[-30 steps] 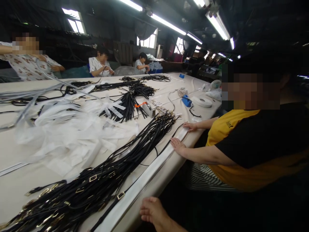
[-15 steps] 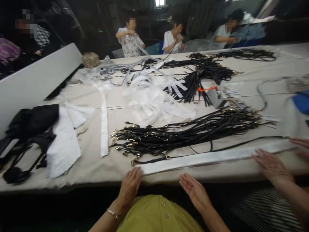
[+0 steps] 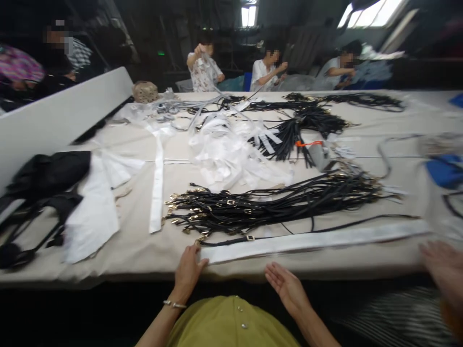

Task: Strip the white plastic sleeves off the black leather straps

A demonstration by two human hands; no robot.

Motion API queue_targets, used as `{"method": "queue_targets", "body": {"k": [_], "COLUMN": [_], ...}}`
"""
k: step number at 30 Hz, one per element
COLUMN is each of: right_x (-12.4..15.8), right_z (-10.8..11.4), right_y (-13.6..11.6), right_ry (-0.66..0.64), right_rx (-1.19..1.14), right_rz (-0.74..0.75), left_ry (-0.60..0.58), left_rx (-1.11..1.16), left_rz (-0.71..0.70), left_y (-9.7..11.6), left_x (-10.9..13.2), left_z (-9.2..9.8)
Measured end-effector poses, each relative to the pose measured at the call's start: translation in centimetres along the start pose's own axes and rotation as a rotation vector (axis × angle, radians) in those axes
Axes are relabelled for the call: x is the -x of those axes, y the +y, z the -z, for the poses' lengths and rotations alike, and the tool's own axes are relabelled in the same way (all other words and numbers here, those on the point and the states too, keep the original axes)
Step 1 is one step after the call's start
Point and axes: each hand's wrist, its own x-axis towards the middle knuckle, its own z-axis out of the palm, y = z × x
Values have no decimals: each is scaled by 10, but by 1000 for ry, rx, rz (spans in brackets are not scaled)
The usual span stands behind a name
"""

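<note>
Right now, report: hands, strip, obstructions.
Left hand open, on end of white strip. Right hand open, clear of it. Black strap pile just behind strip.

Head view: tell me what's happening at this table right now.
The person's left hand rests on the table edge, thumb touching the left end of a long white strip laid flat along the front. Their right hand is open, palm up, just off the edge, holding nothing. A co-worker's hand sits near the strip's right end. Behind the strip lies a pile of black straps with gold buckles. Three people work at the far side.
</note>
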Motion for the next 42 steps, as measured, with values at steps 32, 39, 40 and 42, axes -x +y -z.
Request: {"method": "queue_targets", "body": {"k": [32, 39, 40, 42], "right_x": [15, -9, -13, -15], "right_z": [-78, -41, -26, -2], "right_y": [38, -52, -71, -110], "right_ry": [-405, -54, 19, 94], "right_rx": [-198, -258, -278, -276], "right_rz": [-190, 231, 306, 361], "left_ry": [-377, -448, -433, -391], "left_rx": [605, 1089, 1112, 1139], "left_rz": [41, 111, 120, 126], "left_y": [57, 59, 52, 35], "left_x": [19, 59, 62, 66], "left_z": [31, 97, 106, 123]}}
